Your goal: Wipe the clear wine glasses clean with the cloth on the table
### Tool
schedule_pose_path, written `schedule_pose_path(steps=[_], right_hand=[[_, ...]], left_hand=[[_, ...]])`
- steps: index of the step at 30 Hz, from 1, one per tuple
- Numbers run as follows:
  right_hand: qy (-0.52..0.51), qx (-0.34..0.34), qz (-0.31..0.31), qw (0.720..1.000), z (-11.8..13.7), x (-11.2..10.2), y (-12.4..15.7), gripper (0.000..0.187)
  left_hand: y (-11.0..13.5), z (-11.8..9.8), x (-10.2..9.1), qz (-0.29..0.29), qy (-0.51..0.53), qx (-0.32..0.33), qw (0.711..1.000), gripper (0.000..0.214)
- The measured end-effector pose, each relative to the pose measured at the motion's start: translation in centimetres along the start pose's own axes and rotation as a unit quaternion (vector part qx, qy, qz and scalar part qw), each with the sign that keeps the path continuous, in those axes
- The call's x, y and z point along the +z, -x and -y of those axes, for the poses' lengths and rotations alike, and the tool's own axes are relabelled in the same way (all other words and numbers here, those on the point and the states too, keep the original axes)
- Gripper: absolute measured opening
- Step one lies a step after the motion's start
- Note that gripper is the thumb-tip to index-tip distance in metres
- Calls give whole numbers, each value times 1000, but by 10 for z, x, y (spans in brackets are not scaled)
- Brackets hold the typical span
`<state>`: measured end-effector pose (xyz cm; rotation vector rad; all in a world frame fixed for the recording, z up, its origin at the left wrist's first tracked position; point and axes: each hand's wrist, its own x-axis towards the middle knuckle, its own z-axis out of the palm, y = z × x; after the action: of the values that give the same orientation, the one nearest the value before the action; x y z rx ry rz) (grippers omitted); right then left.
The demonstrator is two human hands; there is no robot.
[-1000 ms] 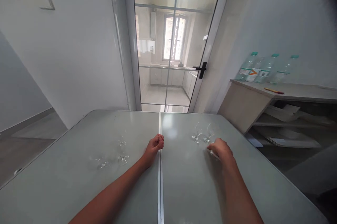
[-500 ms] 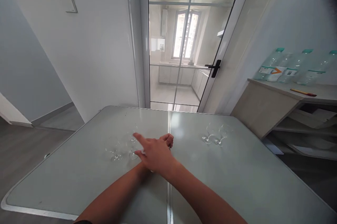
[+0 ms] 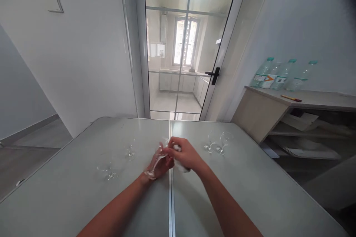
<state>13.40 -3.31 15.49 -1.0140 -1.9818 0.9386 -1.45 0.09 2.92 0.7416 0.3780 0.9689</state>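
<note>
My left hand (image 3: 160,164) is closed round the stem of a clear wine glass (image 3: 157,159), which is tilted over the middle seam of the grey table (image 3: 83,200). The glass's foot points down and left. My right hand (image 3: 185,154) is closed at the bowl of this glass, with a bit of white cloth (image 3: 182,168) showing under the palm. Two more wine glasses (image 3: 129,152) (image 3: 108,172) stand on the table to the left of my hands. A pair of wine glasses (image 3: 216,143) stands to the right.
A glass door (image 3: 180,62) with a black handle (image 3: 213,75) lies beyond the table's far edge. At the right stands a wooden shelf unit (image 3: 278,107) with three water bottles (image 3: 280,74) and a pencil on top. White walls close in on both sides.
My right hand reached across to the left glasses, then came back to the middle. A wine glass from the left group is now off the table in my left hand.
</note>
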Motion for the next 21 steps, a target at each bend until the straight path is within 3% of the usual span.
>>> schedule_pose_path(steps=[3,6,8,10,12,14,16,19,21], right_hand=[[18,52,-72,996,-33,-36,17,24],[3,64,-83,995,-60,-43,28,22],[-87,63,-103,989,-72,-37,31,24],[-227,59,-158,959,-80,-27,31,41],[-350,49,-188,917,-85,-17,29,46],[-401,49,-174,898,-90,-6,27,44],[-383,53,-167,907,-96,3,26,40],[-292,58,-191,935,-105,11,23,21],[-220,63,-215,949,-109,11,21,27]], left_hand=[[4,0,6,60,-39,-24,997,73],[7,5,15,93,-143,-33,985,52],[7,9,18,78,-188,-12,979,40],[5,12,17,36,-205,35,978,35],[2,14,14,-15,-216,79,973,37],[-1,15,11,-46,-226,98,968,48],[-3,16,8,-54,-237,104,964,52],[-7,15,5,-91,-240,141,956,41],[-9,11,3,-136,-221,170,951,40]])
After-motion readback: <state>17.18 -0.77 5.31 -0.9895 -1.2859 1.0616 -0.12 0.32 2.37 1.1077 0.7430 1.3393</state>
